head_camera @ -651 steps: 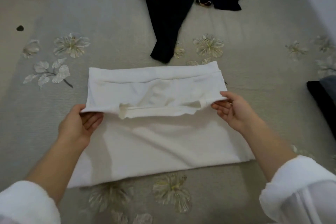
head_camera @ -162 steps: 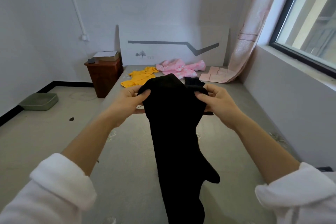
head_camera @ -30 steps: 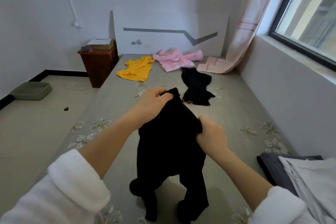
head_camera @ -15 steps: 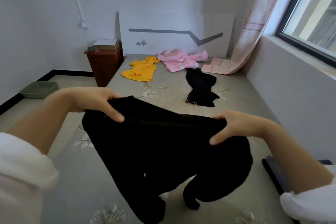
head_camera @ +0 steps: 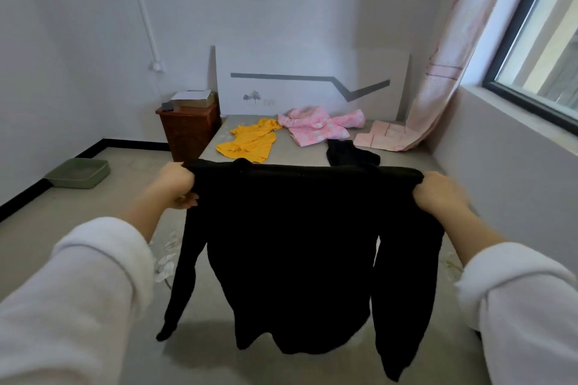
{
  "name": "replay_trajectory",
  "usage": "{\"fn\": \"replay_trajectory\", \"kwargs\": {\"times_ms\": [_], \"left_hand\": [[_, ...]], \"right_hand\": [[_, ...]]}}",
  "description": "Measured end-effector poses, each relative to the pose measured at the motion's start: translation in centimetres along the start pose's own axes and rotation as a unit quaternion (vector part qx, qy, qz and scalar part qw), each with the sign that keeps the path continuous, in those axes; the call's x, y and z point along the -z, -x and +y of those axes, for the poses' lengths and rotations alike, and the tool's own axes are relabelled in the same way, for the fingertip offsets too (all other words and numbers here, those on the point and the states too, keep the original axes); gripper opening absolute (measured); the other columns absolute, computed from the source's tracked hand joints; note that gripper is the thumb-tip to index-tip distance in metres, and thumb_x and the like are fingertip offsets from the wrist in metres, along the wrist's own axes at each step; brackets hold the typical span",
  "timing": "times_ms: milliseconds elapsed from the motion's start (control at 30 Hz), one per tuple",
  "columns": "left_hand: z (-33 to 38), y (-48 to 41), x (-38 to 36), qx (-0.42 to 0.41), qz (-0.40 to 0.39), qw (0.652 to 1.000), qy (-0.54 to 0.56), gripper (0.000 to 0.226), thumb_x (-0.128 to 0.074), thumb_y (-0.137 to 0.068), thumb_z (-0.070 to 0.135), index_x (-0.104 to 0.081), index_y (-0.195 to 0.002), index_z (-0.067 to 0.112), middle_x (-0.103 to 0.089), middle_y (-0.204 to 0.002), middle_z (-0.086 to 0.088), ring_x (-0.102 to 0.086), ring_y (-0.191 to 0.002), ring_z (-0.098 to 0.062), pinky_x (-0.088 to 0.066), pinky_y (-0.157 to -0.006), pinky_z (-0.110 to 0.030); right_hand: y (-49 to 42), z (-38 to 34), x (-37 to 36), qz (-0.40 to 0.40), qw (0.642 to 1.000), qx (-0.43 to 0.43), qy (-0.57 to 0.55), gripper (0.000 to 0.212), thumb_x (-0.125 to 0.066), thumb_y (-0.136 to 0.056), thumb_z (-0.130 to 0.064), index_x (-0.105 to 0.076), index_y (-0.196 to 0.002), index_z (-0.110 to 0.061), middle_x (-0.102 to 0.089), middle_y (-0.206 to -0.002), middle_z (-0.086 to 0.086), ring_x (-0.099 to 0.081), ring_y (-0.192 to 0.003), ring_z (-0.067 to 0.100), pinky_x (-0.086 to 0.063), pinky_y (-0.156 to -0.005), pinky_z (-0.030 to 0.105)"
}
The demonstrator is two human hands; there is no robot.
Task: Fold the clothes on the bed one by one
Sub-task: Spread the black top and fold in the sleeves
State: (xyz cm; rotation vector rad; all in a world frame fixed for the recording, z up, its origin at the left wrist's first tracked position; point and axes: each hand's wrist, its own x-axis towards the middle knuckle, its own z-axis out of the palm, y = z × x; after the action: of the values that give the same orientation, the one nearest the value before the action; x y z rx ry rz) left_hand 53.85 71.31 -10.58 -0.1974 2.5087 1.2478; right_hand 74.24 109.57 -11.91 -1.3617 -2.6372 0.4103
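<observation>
- I see the left hand [head_camera: 175,184] curled tight around one shoulder of the black sweater [head_camera: 291,253], and the right hand [head_camera: 438,194] gripping the other shoulder.
- The sweater hangs stretched between both fists, its body and sleeves dangling above the bed [head_camera: 297,155].
- Farther up the bed lie a yellow top [head_camera: 248,142], a pink garment [head_camera: 316,126] and another black piece [head_camera: 350,153], well apart from the hands.
</observation>
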Motion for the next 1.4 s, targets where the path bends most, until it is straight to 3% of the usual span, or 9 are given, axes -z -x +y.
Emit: {"fn": "replay_trajectory", "kwargs": {"times_ms": [100,267,367,533,667,833,1133,1267,1400], "left_hand": [[2.2,-1.7,-1.5,0.016,-0.105,0.938,0.330,0.029,-0.035,-0.103,0.022,-0.046,-0.129,0.016,-0.062,-0.104,-0.019,-0.067,-0.075,-0.032,-0.057,-0.052,-0.040],[4.0,-3.8,-2.3,-0.123,-0.089,0.868,0.473,0.042,-0.045,-0.095,0.045,-0.046,-0.135,0.032,-0.066,-0.119,-0.006,-0.065,-0.104,-0.029,-0.054,-0.079,-0.053],[2.8,-2.9,-3.1,-0.181,-0.050,0.846,0.499,0.038,-0.044,-0.096,0.045,-0.049,-0.132,0.032,-0.068,-0.116,0.001,-0.067,-0.102,-0.021,-0.056,-0.082,-0.041],[-4.6,0.6,-4.3,-0.198,0.131,0.847,0.476,0.034,-0.045,-0.099,0.032,-0.054,-0.131,0.027,-0.060,-0.124,0.009,-0.056,-0.118,-0.010,-0.046,-0.097,-0.022],[-16.0,3.2,-7.8,-0.248,0.123,0.908,0.314,0.030,-0.041,-0.102,0.027,-0.045,-0.132,0.032,-0.042,-0.143,0.003,-0.045,-0.124,-0.005,-0.036,-0.106,-0.026],[-31.8,2.8,-12.3,-0.168,0.055,0.984,0.028,0.044,-0.038,-0.101,0.019,-0.036,-0.144,0.021,-0.032,-0.150,-0.006,-0.032,-0.138,-0.021,-0.029,-0.114,-0.046],[-46.4,6.0,-18.3,0.075,-0.096,0.991,-0.051,0.065,-0.046,-0.090,-0.011,-0.031,-0.145,0.020,-0.041,-0.139,-0.014,-0.043,-0.128,-0.031,-0.034,-0.105,-0.036],[-49.1,7.1,-21.2,0.229,0.040,0.965,0.118,0.063,-0.057,-0.081,-0.001,-0.037,-0.136,0.021,-0.053,-0.121,0.000,-0.054,-0.110,-0.022,-0.044,-0.096,-0.040],[-50.7,6.7,-24.3,0.353,0.055,0.884,0.301,0.052,-0.066,-0.084,0.010,-0.046,-0.132,0.012,-0.064,-0.114,-0.009,-0.065,-0.100,-0.027,-0.054,-0.076,-0.035]], "right_hand": [[-2.4,-1.6,0.4,-0.123,0.897,-0.149,-0.398,0.031,-0.032,-0.098,-0.008,-0.055,-0.115,0.001,-0.067,-0.064,0.018,-0.065,-0.046,0.029,-0.051,-0.038,0.028],[-2.4,-3.0,0.6,0.046,0.757,-0.116,-0.641,0.028,-0.038,-0.096,-0.010,-0.063,-0.109,-0.016,-0.059,-0.078,-0.001,-0.056,-0.065,0.014,-0.050,-0.054,0.024],[-0.7,-1.9,-0.6,0.128,0.799,-0.015,-0.587,0.021,-0.040,-0.091,-0.012,-0.058,-0.085,-0.022,-0.056,-0.078,-0.005,-0.052,-0.074,0.012,-0.046,-0.062,0.021],[2.9,3.6,-6.4,0.209,0.916,0.129,-0.319,0.039,-0.040,-0.080,-0.003,-0.059,-0.114,-0.009,-0.061,-0.111,0.018,-0.056,-0.103,0.037,-0.045,-0.088,0.043],[7.9,8.2,-12.5,0.152,0.956,0.162,-0.193,0.043,-0.037,-0.072,-0.009,-0.060,-0.108,-0.008,-0.059,-0.119,0.021,-0.049,-0.117,0.044,-0.033,-0.100,0.065],[13.9,13.1,-21.8,-0.037,0.992,0.113,-0.042,0.050,-0.040,-0.082,-0.011,-0.054,-0.130,-0.013,-0.049,-0.139,0.017,-0.031,-0.139,0.035,-0.019,-0.114,0.052],[24.6,19.8,-37.1,-0.371,0.925,-0.010,0.079,0.062,-0.042,-0.096,-0.017,-0.017,-0.153,-0.021,-0.021,-0.155,0.012,-0.019,-0.144,0.027,-0.025,-0.115,0.040],[27.9,19.0,-39.2,-0.244,0.930,-0.211,-0.175,0.031,-0.054,-0.089,0.003,-0.051,-0.120,0.004,-0.055,-0.103,0.009,-0.054,-0.103,0.033,-0.042,-0.081,0.030],[28.2,17.5,-41.7,-0.242,0.807,-0.431,-0.322,0.025,-0.069,-0.086,-0.023,-0.058,-0.084,0.000,-0.057,-0.076,0.012,-0.058,-0.073,0.028,-0.048,-0.074,0.041]]}}
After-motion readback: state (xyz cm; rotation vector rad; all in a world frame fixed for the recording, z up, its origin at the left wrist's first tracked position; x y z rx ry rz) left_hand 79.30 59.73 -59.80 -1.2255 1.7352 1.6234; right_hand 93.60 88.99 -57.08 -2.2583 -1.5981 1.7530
